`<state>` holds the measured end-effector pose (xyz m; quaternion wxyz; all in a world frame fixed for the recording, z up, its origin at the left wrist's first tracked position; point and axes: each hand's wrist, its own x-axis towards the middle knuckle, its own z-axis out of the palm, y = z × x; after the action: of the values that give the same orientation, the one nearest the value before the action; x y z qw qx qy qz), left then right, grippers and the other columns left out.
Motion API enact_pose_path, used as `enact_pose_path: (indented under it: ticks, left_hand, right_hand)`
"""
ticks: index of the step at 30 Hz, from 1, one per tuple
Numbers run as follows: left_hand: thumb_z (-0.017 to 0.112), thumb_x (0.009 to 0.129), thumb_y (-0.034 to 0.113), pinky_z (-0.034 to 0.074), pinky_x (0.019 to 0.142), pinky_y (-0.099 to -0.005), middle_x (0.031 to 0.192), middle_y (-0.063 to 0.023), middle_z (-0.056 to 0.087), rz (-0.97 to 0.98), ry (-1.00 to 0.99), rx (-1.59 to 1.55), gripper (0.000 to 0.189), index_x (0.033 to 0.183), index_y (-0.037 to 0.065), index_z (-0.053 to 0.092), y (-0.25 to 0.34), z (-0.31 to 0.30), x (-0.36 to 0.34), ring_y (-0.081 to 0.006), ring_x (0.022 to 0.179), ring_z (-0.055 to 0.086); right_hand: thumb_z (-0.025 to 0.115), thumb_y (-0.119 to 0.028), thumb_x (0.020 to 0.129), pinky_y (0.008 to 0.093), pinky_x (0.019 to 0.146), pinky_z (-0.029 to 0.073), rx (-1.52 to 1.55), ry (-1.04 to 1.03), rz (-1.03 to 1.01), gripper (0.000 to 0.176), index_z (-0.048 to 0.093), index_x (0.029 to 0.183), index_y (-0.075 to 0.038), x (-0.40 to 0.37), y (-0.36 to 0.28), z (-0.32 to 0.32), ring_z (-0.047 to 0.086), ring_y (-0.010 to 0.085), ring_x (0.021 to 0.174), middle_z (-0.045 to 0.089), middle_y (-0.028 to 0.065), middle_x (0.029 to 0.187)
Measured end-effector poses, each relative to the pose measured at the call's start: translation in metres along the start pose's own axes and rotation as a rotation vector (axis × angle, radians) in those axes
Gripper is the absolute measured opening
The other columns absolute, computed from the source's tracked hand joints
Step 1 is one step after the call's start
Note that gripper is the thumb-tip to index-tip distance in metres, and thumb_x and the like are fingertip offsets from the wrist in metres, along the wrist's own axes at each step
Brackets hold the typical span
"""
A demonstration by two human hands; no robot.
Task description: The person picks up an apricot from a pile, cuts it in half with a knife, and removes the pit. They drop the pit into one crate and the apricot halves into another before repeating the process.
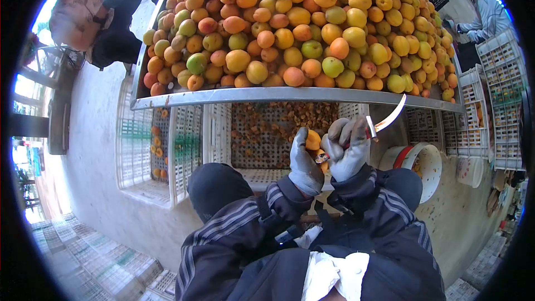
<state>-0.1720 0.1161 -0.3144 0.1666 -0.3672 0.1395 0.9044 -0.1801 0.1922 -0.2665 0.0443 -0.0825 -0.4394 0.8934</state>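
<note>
In the head view, my left hand [305,165], in a grey-white glove, is closed around an orange apricot [313,140]. Close beside it, my gloved right hand [348,150] grips a curved knife [392,115]. Its bright blade points up and to the right, away from the fruit. A small part of the handle shows below the right fingers, near the apricot. Whether the apricot has been cut is hard to see, as the fingers cover part of it. Ahead of both hands, a large heap of apricots [278,28] fills a metal-rimmed table [295,96].
Under the table edge stands a white crate [218,134] holding apricot pieces [304,117]. Another crate [132,150] is to the left. A white bucket [432,170] sits right, near stacked crates [501,78]. Other people [81,19] are at upper left and upper right [485,14].
</note>
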Motion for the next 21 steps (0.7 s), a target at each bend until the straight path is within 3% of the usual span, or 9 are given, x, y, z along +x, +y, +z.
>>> enact_pose_path:
  ticks: [3, 5, 9, 10, 12, 13, 15, 18, 21]
  left_hand:
    - [0.05, 0.084, 0.034, 0.048, 0.073, -0.0352, 0.083, -0.0085, 0.059, -0.01, -0.037, -0.013, 0.028, 0.091, 0.007, 0.056, 0.007, 0.01, -0.003, -0.0218, 0.076, 0.059]
    - [0.053, 0.083, 0.041, 0.049, 0.062, -0.0346, 0.074, -0.0102, 0.058, 0.007, -0.136, 0.011, 0.034, 0.087, 0.007, 0.053, 0.011, 0.014, -0.001, -0.0229, 0.065, 0.058]
    - [0.051, 0.084, 0.041, 0.049, 0.062, -0.0348, 0.076, -0.0114, 0.059, 0.154, -0.148, 0.013, 0.034, 0.09, 0.007, 0.052, 0.017, 0.007, 0.009, -0.0236, 0.068, 0.058]
    - [0.05, 0.085, 0.039, 0.048, 0.066, -0.0324, 0.077, -0.0093, 0.058, 0.173, -0.168, 0.047, 0.032, 0.091, 0.008, 0.052, 0.017, 0.005, 0.007, -0.0206, 0.071, 0.057]
    - [0.05, 0.085, 0.039, 0.047, 0.07, -0.0331, 0.081, -0.009, 0.058, 0.221, -0.217, 0.12, 0.033, 0.093, 0.007, 0.052, 0.015, 0.002, 0.008, -0.0209, 0.075, 0.057]
    - [0.05, 0.085, 0.039, 0.047, 0.074, -0.0339, 0.085, -0.0087, 0.058, 0.264, -0.264, 0.192, 0.034, 0.095, 0.007, 0.052, 0.012, 0.0, 0.009, -0.0212, 0.079, 0.057]
    - [0.05, 0.086, 0.04, 0.046, 0.076, -0.0331, 0.085, -0.0072, 0.058, 0.292, -0.238, 0.228, 0.034, 0.097, 0.007, 0.052, 0.009, -0.006, 0.012, -0.0195, 0.08, 0.057]
    - [0.051, 0.087, 0.035, 0.043, 0.069, -0.0271, 0.074, -0.0041, 0.055, 0.234, -0.125, 0.099, 0.026, 0.086, 0.009, 0.051, 0.013, -0.009, 0.013, -0.0155, 0.072, 0.054]
    - [0.05, 0.085, 0.042, 0.044, 0.045, -0.0312, 0.068, -0.0032, 0.052, 0.325, -0.072, 0.172, 0.032, 0.078, 0.01, 0.052, 0.03, -0.002, 0.011, -0.0192, 0.049, 0.051]
  right_hand:
    - [0.044, -0.05, 0.088, 0.0216, 0.038, 0.026, 0.159, 0.098, 0.07, 0.046, 0.036, 0.065, -0.01, 0.01, -0.012, -0.001, 0.029, 0.0078, 0.04, 0.047, 0.0075, 0.069]
    - [0.044, -0.047, 0.088, 0.0219, 0.038, 0.027, 0.183, 0.071, 0.038, 0.043, 0.039, 0.071, -0.009, 0.015, -0.023, -0.009, 0.029, 0.0075, 0.041, 0.047, 0.0062, 0.07]
    - [0.052, -0.026, 0.089, 0.0206, 0.04, 0.033, -0.301, 0.077, -0.069, 0.024, 0.051, 0.084, -0.003, 0.009, -0.02, -0.018, 0.044, 0.0076, 0.046, 0.055, 0.0065, 0.074]
    - [0.058, -0.011, 0.084, 0.0198, 0.047, 0.04, -0.486, 0.058, -0.061, 0.012, 0.053, 0.091, -0.003, 0.002, -0.013, -0.016, 0.051, 0.0072, 0.056, 0.056, 0.0062, 0.077]
    - [0.064, -0.004, 0.07, 0.029, 0.063, 0.046, -0.878, -0.122, -0.061, 0.027, 0.054, 0.096, -0.003, 0.005, -0.001, -0.023, 0.057, 0.0206, 0.071, 0.058, 0.0097, 0.081]
    - [0.065, -0.005, 0.067, 0.0325, 0.068, 0.047, -1.261, -0.249, -0.273, 0.031, 0.054, 0.096, -0.003, 0.003, 0.005, -0.023, 0.058, 0.0262, 0.075, 0.058, 0.0114, 0.083]
    - [0.067, -0.01, 0.065, 0.0381, 0.071, 0.045, -1.103, -0.229, -0.248, 0.034, 0.054, 0.095, -0.001, 0.0, 0.018, -0.03, 0.056, 0.0341, 0.078, 0.056, 0.016, 0.083]
    - [0.065, -0.013, 0.068, 0.0371, 0.069, 0.046, -1.173, -0.301, -0.006, 0.031, 0.055, 0.094, 0.001, 0.001, 0.009, -0.033, 0.057, 0.0336, 0.078, 0.056, 0.0198, 0.083]
    - [0.067, -0.016, 0.069, 0.0371, 0.068, 0.046, -1.287, -0.325, -0.113, 0.032, 0.055, 0.093, 0.002, 0.008, -0.009, -0.026, 0.057, 0.0339, 0.075, 0.055, 0.0191, 0.081]
